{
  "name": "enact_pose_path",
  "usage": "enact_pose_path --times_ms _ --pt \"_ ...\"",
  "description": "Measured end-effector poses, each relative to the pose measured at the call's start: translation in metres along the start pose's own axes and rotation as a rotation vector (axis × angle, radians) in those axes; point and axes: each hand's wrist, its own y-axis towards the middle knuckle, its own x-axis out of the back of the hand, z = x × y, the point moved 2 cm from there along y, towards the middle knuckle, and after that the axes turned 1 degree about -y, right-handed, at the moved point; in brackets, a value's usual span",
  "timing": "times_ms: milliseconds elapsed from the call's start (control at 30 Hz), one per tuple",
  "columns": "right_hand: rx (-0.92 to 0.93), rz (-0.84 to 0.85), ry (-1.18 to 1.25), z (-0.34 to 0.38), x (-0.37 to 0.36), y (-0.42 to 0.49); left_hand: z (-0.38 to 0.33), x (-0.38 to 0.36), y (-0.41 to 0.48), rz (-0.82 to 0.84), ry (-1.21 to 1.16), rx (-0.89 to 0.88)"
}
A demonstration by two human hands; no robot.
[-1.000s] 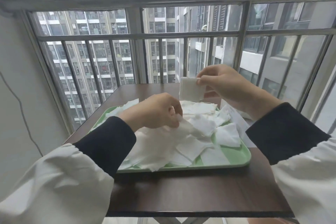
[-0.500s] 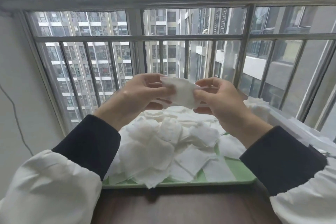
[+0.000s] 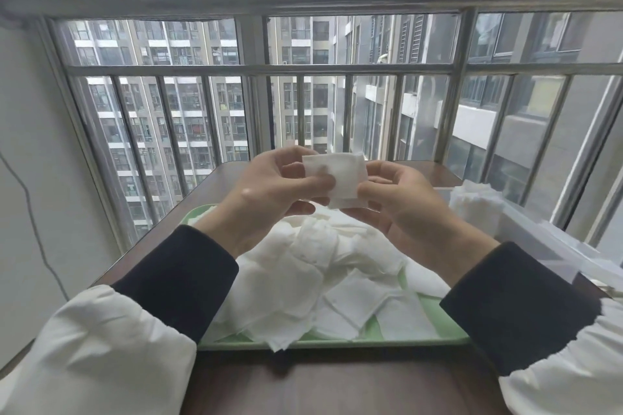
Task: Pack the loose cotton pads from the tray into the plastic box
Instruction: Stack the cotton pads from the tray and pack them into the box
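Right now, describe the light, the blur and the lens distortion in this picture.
Head view throughout: soft grey daylight, no hard shadows; the wide lens bows the window frame and stretches the sleeves; the pad between the left hand and right hand is fairly sharp; the clear box looks washed out.

- My white sleeves (image 3: 101, 347) are puffy, gathered at the end nearer the tray (image 3: 337, 344).
- Black cuffs (image 3: 178, 269) run on towards the tray to my wrists.

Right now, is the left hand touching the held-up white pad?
Touching. The head view shows the left hand pinching the cotton pad, thumb on its face; the right hand holds its other edge.
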Motion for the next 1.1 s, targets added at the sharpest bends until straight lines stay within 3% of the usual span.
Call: enact_pose_path --times_ms 533,700,967,1100 --pt "-0.039 0.198 0.056 0.0012 -0.0050 -0.0026 0.0043 -0.0002 -0.0006 -0.075 0.125 -0.008" --pt "0.025 0.150 -0.093 0.0011 -0.0017 -0.0022 0.0036 0.0013 -0.0003 -0.096 0.269 -0.010" --pt "0.278 0.067 -0.490 0.0055 -0.0032 -0.0049 -0.0020 -0.0013 -0.0048 0.188 0.137 0.007" --pt "0.351 -0.066 -0.622 0.0030 -0.0018 0.0016 -0.0025 0.0068 -0.0030 0.023 0.111 0.000"
